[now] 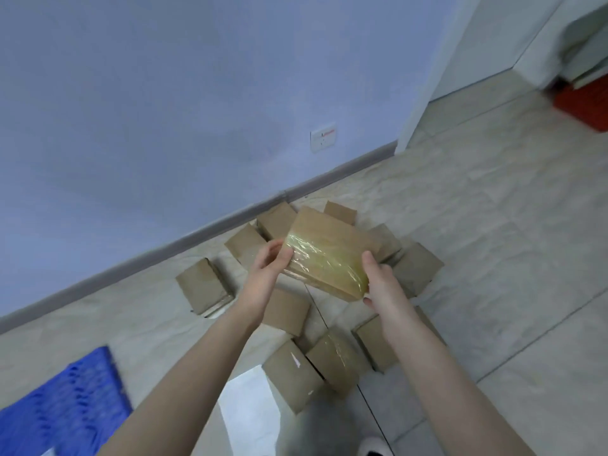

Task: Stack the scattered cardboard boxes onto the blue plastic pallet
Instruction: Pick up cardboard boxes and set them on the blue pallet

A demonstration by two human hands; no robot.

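Note:
I hold one cardboard box (329, 248), its near end wrapped in yellowish tape, lifted above the floor. My left hand (268, 268) grips its left end and my right hand (378, 284) grips its right corner, fingers curled under. Below and around it several more cardboard boxes (204, 286) lie scattered on the tiled floor, some near the wall, some close to my feet (292, 373). The blue plastic pallet (65, 403) lies at the lower left, with nothing visible on the part in view.
A pale blue wall with a grey skirting board (197, 238) runs behind the boxes; a wall socket (323, 136) sits on it. A red crate (582, 100) stands far right past a doorway. My shoe (373, 445) shows at the bottom.

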